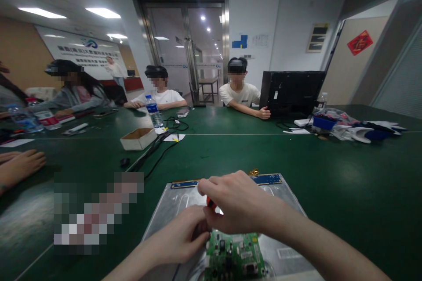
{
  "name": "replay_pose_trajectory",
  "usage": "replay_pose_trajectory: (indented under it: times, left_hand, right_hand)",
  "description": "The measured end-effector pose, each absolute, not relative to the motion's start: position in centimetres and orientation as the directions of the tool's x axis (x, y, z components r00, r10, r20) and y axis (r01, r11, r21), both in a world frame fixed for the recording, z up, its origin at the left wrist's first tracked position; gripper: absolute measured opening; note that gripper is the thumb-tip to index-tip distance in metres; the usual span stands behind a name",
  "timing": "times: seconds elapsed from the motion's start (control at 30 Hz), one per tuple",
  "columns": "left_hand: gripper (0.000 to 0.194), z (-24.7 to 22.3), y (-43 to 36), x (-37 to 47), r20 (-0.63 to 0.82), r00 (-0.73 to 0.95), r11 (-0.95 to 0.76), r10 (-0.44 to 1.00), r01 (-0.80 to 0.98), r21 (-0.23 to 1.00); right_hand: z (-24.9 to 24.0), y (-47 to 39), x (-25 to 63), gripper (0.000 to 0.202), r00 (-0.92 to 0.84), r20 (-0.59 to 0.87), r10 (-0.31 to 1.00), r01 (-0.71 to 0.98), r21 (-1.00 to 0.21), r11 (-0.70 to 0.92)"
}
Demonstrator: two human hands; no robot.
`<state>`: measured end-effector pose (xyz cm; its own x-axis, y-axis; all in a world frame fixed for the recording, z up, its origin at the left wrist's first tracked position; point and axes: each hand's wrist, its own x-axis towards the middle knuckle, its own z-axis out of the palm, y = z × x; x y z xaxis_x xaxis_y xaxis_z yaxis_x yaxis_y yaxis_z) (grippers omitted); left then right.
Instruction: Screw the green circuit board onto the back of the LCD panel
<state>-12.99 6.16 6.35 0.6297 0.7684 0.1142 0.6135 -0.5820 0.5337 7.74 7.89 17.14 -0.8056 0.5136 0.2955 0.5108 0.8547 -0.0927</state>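
A metal panel [286, 202] lies on the green table in front of me, with a blue circuit strip [268, 179] along its far edge. On its near half sits a green circuit board [234, 254]. My right hand [234, 199] is closed around a red and black tool handle [211, 203], above the panel just beyond the board. Close against it, my left hand [189, 232] is at the board's far left corner, fingers curled together. What its fingertips hold, if anything, is hidden.
On the green table [346, 175] stand an open cardboard box [138, 138], a water bottle [153, 112], black cables [154, 151] and a black monitor [292, 94]. Bagged items [346, 125] lie at the right. Another person's hand [23, 167] rests at the left; several people sit around the table.
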Motion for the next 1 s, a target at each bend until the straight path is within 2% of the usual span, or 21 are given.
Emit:
replay_pose_trajectory:
  times: [0.2, 0.53, 0.77, 1.0]
  left_hand:
    - [0.005, 7.21, 5.96, -12.66, 0.041, 0.643, -0.539, 0.764, 0.603, 0.587]
    - [0.005, 6.79, 6.30, -12.77, 0.169, 0.682, -0.651, 0.712, 0.550, 0.522]
    - [0.009, 6.92, 6.18, -12.62, 0.119, 0.660, -0.620, 0.742, 0.606, 0.498]
    - [0.006, 6.48, 6.41, -13.04, 0.109, 0.663, -0.612, 0.740, 0.599, 0.516]
  right_hand:
    - [17.35, 8.09, 7.60, 0.016, -0.792, 0.251, 0.556, 0.553, -0.090, 0.828]
    - [16.87, 8.10, 7.71, 0.012, -0.791, 0.312, 0.527, 0.526, -0.092, 0.845]
    - [17.01, 8.33, 7.74, 0.019, -0.786, 0.286, 0.548, 0.548, -0.087, 0.832]
    - [17.19, 8.15, 7.79, 0.015, -0.821, 0.279, 0.498, 0.490, -0.102, 0.866]
